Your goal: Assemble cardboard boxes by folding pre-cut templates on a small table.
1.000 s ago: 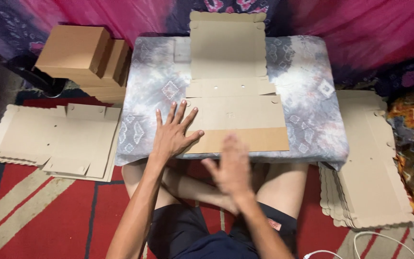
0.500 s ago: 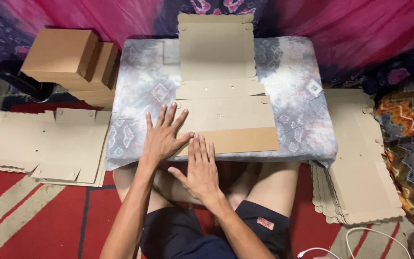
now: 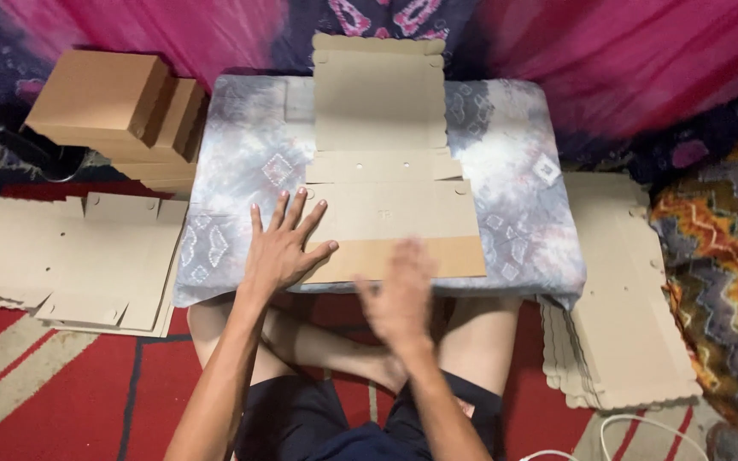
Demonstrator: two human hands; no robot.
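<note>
A flat, unfolded cardboard box blank [image 3: 382, 171] lies on a low table covered with a grey patterned cloth [image 3: 241, 162]. My left hand [image 3: 284, 248] presses flat on the blank's near left corner, fingers spread. Blurred with motion, my right hand [image 3: 399, 294] hovers open at the blank's near edge, where a brown flap [image 3: 437, 256] is folded over. It holds nothing.
Assembled brown boxes [image 3: 113, 107] are stacked at the table's far left. A pile of flat blanks [image 3: 61, 256] lies on the red rug at left, another pile [image 3: 621, 316] at right. My crossed legs sit under the table's near edge. A white cable [image 3: 642, 427] lies bottom right.
My right hand swung left toward my left hand, then back right along the blank's near edge. My left hand stayed pressed on the blank. The camera view shifted slightly.
</note>
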